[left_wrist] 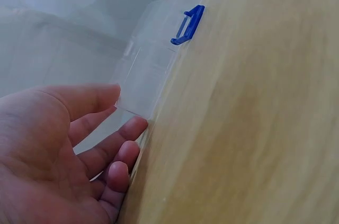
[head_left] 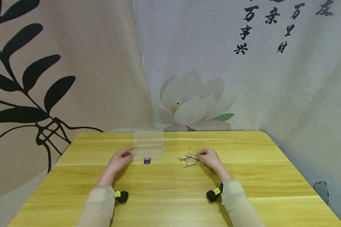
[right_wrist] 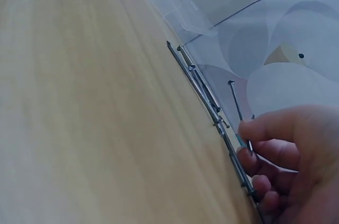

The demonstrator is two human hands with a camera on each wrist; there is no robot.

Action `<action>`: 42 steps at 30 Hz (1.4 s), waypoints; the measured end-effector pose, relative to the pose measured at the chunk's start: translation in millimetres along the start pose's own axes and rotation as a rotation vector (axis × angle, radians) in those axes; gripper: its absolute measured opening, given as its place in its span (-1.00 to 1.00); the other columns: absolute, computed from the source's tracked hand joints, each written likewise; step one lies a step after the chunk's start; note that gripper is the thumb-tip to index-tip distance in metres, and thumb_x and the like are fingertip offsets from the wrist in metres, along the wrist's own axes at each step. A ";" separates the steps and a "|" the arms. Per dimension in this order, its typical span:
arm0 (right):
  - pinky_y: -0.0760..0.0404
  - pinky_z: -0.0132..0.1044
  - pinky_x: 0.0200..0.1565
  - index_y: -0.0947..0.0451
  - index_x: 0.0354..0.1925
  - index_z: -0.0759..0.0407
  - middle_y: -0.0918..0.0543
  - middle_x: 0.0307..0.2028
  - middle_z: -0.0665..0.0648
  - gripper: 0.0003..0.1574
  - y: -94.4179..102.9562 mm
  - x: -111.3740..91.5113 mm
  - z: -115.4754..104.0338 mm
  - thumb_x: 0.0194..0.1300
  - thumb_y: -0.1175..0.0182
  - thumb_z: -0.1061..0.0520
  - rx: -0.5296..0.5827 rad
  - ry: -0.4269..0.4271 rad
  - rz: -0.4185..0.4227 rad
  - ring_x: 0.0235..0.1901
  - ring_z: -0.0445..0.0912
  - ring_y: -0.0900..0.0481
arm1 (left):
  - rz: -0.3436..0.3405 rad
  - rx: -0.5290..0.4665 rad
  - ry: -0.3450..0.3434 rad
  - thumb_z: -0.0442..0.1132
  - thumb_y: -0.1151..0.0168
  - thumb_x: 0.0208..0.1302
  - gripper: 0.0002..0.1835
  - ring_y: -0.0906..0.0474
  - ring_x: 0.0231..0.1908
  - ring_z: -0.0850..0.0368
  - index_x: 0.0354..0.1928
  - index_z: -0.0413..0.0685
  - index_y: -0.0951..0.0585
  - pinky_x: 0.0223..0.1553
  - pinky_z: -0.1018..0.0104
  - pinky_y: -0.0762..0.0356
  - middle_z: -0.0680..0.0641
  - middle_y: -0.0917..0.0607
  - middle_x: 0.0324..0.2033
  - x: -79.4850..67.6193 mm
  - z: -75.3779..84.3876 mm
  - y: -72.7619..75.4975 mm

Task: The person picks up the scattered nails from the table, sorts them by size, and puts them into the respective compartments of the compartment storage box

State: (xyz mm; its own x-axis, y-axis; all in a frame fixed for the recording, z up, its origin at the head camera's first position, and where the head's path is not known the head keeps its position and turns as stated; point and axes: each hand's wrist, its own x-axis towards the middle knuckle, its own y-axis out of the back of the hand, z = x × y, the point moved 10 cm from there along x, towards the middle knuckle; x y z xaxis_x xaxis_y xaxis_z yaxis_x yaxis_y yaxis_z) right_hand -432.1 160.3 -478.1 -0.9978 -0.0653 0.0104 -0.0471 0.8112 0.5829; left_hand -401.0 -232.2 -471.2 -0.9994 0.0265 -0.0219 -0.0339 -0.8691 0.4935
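Wooden table (head_left: 164,192); right hand (head_left: 210,157) pinches nail (right_wrist: 238,105) (sideways, head left).

Box (head_left: 142,138) clear, latch (head_left: 147,160) blue. Nails (head_left: 190,165) silver-grey. Table (head_left: 170,189) yellow wood-grain. Left backdrop (head_left: 102,63) beige, black leaf print (head_left: 34,71); right backdrop (head_left: 193,41) pale grey, whitish lotus (head_left: 196,107), black characters (head_left: 245,32). Sleeves (head_left: 98,205) cream.

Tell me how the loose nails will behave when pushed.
The nails look straight and metallic, so probably stiff. Thin and round-looking, they may roll on the flat table. Several lie crossed, so pushing one would likely shift others.
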 end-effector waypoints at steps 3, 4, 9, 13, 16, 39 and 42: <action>-0.48 -0.10 -0.13 -0.71 -0.30 0.21 -0.69 -0.25 0.11 -0.88 0.7 0.9 1.6 0.26 -0.25 0.19 0.007 -0.001 0.012 -0.17 0.01 -0.57 | -0.004 -0.006 0.004 -0.23 -0.09 0.45 -0.52 -0.42 0.10 -0.19 0.35 -0.20 -0.39 0.02 0.02 -0.43 -0.33 -0.52 0.11 0.1 -1.3 -1.3; -0.48 -0.10 -0.13 -0.71 -0.30 0.21 -0.69 -0.25 0.11 -0.87 1.0 1.3 1.5 0.26 -0.24 0.20 0.011 -0.002 0.015 -0.17 0.01 -0.57 | -0.005 -0.007 0.002 -0.23 -0.09 0.45 -0.52 -0.42 0.10 -0.18 0.35 -0.20 -0.39 0.02 0.03 -0.43 -0.33 -0.52 0.12 0.2 -1.5 -1.5; -0.47 -0.18 -0.21 -0.70 -0.26 0.22 -0.68 -0.24 0.12 -0.84 3.2 5.1 -3.3 0.28 -0.24 0.17 0.027 -0.013 0.000 -0.24 -0.02 -0.54 | 0.002 -0.012 0.007 -0.23 -0.10 0.44 -0.52 -0.42 0.09 -0.17 0.34 -0.19 -0.40 -0.02 0.08 -0.44 -0.32 -0.52 0.12 1.5 -3.3 -0.7; -0.50 -0.18 -0.24 -0.68 -0.21 0.28 -0.68 -0.22 0.16 -0.81 14.0 11.7 -13.7 0.29 -0.23 0.18 0.045 0.008 -0.008 -0.27 -0.02 -0.53 | 0.002 -0.009 0.003 -0.21 -0.10 0.45 -0.52 -0.42 0.09 -0.17 0.35 -0.17 -0.40 -0.01 0.06 -0.43 -0.32 -0.51 0.12 3.8 -3.3 0.1; -0.50 -0.13 -0.16 -0.66 -0.16 0.30 -0.67 -0.17 0.18 -0.78 23.8 17.0 -25.2 0.32 -0.21 0.16 0.035 0.039 -0.015 -0.20 0.01 -0.55 | 0.006 0.003 -0.010 -0.21 -0.10 0.45 -0.53 -0.43 0.09 -0.18 0.35 -0.15 -0.41 0.01 0.02 -0.43 -0.32 -0.52 0.11 4.5 -3.1 1.7; -0.42 -0.27 -0.46 -0.68 -0.21 0.23 -0.63 -0.34 0.01 -0.84 -35.9 24.9 -84.3 0.32 -0.24 0.17 -0.107 0.295 -0.100 -0.53 -0.11 -0.40 | 0.018 -0.011 -0.036 -0.25 -0.10 0.44 -0.53 -0.44 0.10 -0.21 0.34 -0.18 -0.41 0.08 -0.06 -0.41 -0.33 -0.53 0.10 3.5 -6.9 2.7; -0.41 -0.27 -0.47 -0.68 -0.22 0.21 -0.62 -0.35 -0.01 -0.86 -50.2 27.1 -91.8 0.33 -0.24 0.17 -0.125 0.318 -0.119 -0.55 -0.12 -0.38 | 0.018 -0.015 -0.037 -0.25 -0.10 0.44 -0.54 -0.44 0.09 -0.19 0.33 -0.18 -0.41 0.06 -0.05 -0.41 -0.32 -0.54 0.09 2.8 -6.4 2.3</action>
State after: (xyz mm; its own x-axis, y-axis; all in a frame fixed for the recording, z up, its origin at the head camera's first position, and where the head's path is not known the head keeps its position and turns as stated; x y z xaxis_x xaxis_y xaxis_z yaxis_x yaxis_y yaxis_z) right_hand -452.5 64.5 -432.5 -0.9205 -0.3485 0.1770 -0.1364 0.7108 0.6900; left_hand -403.8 -237.2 -475.7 -0.9994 0.0284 0.0193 -0.0156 -0.8767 0.4807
